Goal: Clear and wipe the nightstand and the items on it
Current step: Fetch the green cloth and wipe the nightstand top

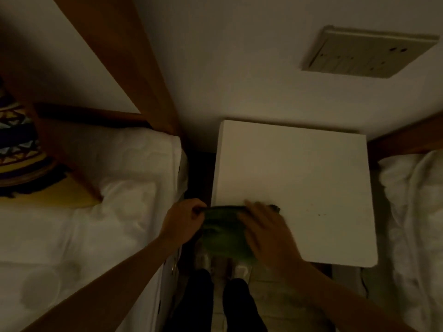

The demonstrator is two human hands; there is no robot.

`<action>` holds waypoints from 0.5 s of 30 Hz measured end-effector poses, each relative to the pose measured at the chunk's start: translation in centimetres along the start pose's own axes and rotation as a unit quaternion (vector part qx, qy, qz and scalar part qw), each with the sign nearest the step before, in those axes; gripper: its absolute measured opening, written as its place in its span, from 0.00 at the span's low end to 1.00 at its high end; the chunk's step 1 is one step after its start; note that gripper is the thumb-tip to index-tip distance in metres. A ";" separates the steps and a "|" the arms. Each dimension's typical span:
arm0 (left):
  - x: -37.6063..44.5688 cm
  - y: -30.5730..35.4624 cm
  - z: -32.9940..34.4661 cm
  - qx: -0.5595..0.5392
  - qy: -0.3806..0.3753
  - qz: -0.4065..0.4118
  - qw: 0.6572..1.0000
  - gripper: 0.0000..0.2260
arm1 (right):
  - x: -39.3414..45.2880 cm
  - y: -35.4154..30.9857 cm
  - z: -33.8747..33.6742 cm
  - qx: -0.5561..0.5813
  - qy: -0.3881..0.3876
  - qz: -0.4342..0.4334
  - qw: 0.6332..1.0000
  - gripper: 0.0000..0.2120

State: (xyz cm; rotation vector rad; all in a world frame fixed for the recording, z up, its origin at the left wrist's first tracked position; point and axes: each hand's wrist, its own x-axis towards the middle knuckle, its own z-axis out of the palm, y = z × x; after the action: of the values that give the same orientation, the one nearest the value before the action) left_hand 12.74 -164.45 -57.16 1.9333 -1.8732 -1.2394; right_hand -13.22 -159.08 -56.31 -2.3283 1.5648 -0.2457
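The white nightstand (294, 178) stands between two beds, its top bare. A green cloth (221, 232) hangs over the nightstand's near left corner. My left hand (184, 220) pinches the cloth's left edge, just off the nightstand's left side. My right hand (266, 232) lies on the cloth's right part with fingers stretched toward the nightstand top; it is blurred. Part of the cloth is hidden under my right hand.
A bed with white bedding (96, 212) and a wooden headboard (124, 61) is on the left, with a patterned pillow (16, 144) at its far left. Another white bed (417, 224) is on the right. A switch panel (366, 52) is on the wall. My feet (225, 295) stand below.
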 end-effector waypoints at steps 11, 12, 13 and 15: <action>4.3 -3.0 -0.2 -0.073 0.043 -0.005 0.996 0.18 | 8.2 1.6 7.2 -0.027 -0.109 -0.347 0.931 0.24; 4.9 -2.9 -0.1 -0.084 0.039 -0.006 0.996 0.18 | 9.3 1.7 7.2 -0.030 -0.097 -0.329 0.939 0.24; 5.4 -2.6 -0.1 -0.096 0.034 -0.002 0.995 0.17 | 10.3 2.0 7.2 -0.032 -0.087 -0.307 0.947 0.24; 6.5 -1.7 0.2 -0.119 0.045 0.014 0.992 0.16 | 12.6 2.9 6.7 -0.033 -0.068 -0.259 0.963 0.24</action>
State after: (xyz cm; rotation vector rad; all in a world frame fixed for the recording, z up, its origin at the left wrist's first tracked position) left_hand 12.98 -169.80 -61.21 1.8002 -1.6222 -1.2792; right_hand -8.79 -170.57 -64.07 -2.7067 0.8899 -0.1484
